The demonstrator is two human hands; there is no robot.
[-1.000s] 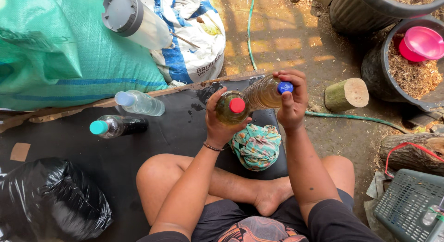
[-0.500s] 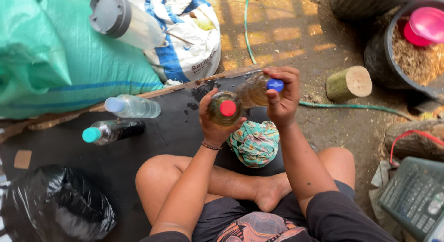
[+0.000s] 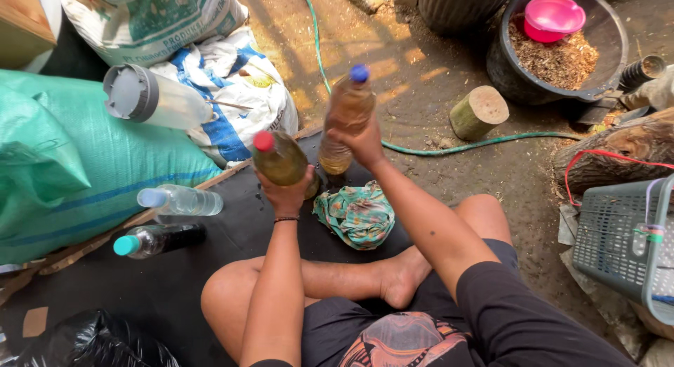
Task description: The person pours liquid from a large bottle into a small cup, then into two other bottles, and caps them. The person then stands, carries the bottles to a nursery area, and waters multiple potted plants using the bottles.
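My left hand (image 3: 288, 193) grips a plastic bottle with a red cap (image 3: 279, 158), filled with yellowish liquid and tilted toward the upper left. My right hand (image 3: 364, 142) holds a second bottle with a blue cap (image 3: 347, 109), amber liquid inside, cap pointing away from me. The two bottles are close together above a dark mat (image 3: 161, 283). A crumpled green patterned cloth (image 3: 358, 215) lies on the mat just below my hands, beside my crossed legs.
Two more bottles lie on the mat at left: a clear one (image 3: 180, 201) and a dark one with a teal cap (image 3: 159, 240). A large grey-capped jug (image 3: 151, 98) rests on green sacks (image 3: 63, 163). A green hose (image 3: 484, 141), wood stump (image 3: 479, 111), black tub (image 3: 618, 51) and grey basket (image 3: 621, 234) sit at right.
Both hands have lifted and separated the bottles slightly; the blue-capped bottle now points away and stands more upright. The view has shifted a little.
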